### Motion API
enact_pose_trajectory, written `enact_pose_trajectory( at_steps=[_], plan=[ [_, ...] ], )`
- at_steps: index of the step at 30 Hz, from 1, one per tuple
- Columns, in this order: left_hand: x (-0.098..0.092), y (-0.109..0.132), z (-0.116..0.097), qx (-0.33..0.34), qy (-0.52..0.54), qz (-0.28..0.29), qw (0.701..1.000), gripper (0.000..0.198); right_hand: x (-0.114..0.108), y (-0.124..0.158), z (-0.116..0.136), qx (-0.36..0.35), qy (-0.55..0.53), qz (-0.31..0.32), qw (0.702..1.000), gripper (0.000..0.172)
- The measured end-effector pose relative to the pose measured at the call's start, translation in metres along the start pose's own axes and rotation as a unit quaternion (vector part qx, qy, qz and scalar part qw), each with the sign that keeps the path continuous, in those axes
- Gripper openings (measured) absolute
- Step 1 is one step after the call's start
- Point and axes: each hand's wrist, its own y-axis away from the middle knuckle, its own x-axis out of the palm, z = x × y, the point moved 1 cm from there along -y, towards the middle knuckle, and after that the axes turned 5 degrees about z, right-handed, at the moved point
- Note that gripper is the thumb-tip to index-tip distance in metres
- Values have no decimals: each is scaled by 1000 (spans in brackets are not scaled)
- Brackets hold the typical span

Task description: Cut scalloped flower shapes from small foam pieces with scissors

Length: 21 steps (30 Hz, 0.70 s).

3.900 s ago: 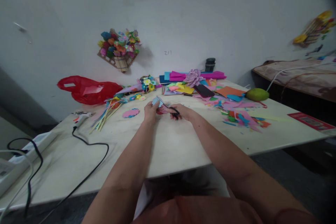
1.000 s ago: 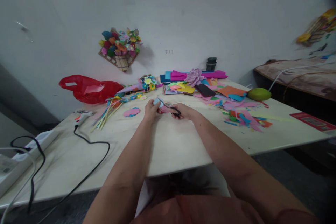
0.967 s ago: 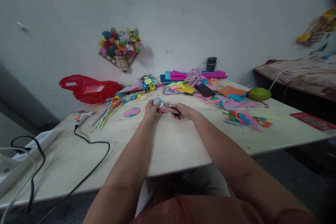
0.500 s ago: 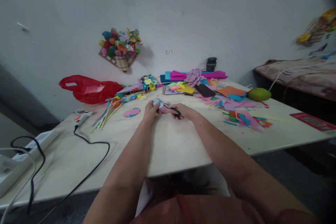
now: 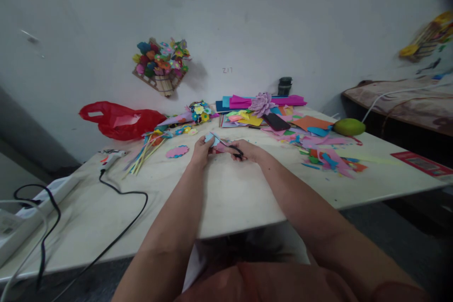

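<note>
Both of my arms reach out over the middle of a pale table (image 5: 230,198). My left hand (image 5: 201,148) pinches a small light-blue and pink paper piece (image 5: 211,139). My right hand (image 5: 247,149) grips small scissors (image 5: 230,145) by their black handles, with the blades pointing up and left into the paper. The two hands sit close together, just above the tabletop.
A pink flower cutout (image 5: 176,152), coloured sticks (image 5: 143,151) and a glue gun (image 5: 110,155) with a black cord lie to the left. Paper scraps (image 5: 325,153), stacked coloured sheets (image 5: 247,113), a green fruit (image 5: 348,127) and a red bag (image 5: 118,119) ring the far side.
Almost nothing differs. The hands stay in the same spot with the scissors at the paper; only slight shifts of the blades and fingers show.
</note>
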Motion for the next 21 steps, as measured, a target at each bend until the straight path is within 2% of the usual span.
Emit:
enact_pose_trajectory(
  at_steps=[11, 21],
  plan=[
    [-5, -2, 5, -24, -8, -23, 999, 46, -2, -4, -5, 4, -2, 7, 1000, 24],
    [-5, 0, 1, -56, 31, -62, 996, 30, -3, -2, -3, 11, 1, 6, 1000, 22]
  ],
)
